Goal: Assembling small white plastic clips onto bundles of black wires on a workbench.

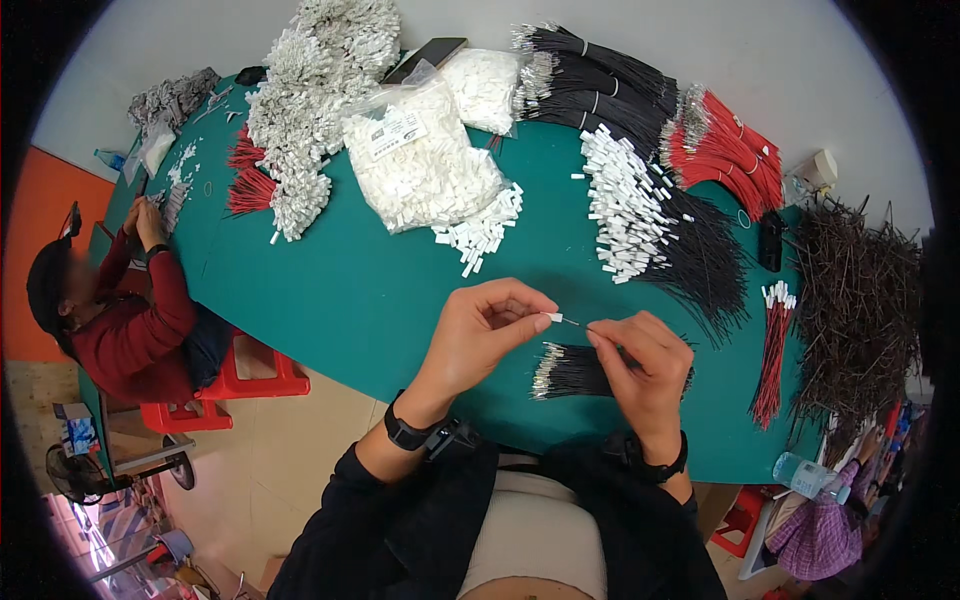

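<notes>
Over the green table, my left hand (483, 332) pinches a small white plastic connector housing (556, 317) between thumb and index finger. My right hand (645, 362) is closed on a thin wire (578, 323), whose metal tip points at the housing. Whether the tip is inside the housing is too small to tell. Partly hidden beneath my right hand lies a bundle of black wires (580, 372) with bare metal terminals at the left end. Farther off is a heap of black wires (705, 255) with white housings (625, 205) on their ends.
Loose white housings (480, 235) spill from a clear bag (420, 155) on the green table (350, 310). Black wire bundles (610, 80) and red ones (725, 150) lie at the back. Red wires (772, 355) and a brown tangled pile (855, 310) sit right. Another person (130, 310) works at left.
</notes>
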A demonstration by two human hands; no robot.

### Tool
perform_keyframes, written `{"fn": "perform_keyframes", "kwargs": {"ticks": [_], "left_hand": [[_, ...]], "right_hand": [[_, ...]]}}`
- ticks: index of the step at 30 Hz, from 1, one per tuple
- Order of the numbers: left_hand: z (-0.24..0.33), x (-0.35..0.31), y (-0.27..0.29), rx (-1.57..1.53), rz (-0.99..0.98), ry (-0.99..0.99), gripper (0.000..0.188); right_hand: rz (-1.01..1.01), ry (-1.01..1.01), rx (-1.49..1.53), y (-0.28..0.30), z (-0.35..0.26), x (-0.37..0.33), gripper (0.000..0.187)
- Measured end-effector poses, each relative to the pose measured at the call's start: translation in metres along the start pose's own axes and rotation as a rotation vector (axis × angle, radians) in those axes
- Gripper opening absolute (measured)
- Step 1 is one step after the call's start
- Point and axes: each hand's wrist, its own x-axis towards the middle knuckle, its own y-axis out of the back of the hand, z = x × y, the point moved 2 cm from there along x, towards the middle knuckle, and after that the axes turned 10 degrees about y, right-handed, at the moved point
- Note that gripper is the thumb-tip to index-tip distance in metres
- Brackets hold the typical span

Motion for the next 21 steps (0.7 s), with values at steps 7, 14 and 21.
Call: {"fn": "perform_keyframes", "kwargs": {"ticks": [7,14,21], "left_hand": [[-0.0031,-0.0004,-0.0008,0.023,-0.008,-0.008,0.013],[0.0017,-0.0034,-0.0027,0.076,0.005,-0.074,0.012],[-0.0004,-0.0049,-0.0061,0.143,0.025,-0.108,0.011]], "right_hand": [[-0.007,0.027,0.005,-0.0013,-0.0010,-0.0001,0.016],[-0.024,0.061,-0.027,-0.0003,-0.0025,0.0008,0.015],[-0.052,0.071,-0.028,-0.0027,-0.0043,0.0004,0.013]]}}
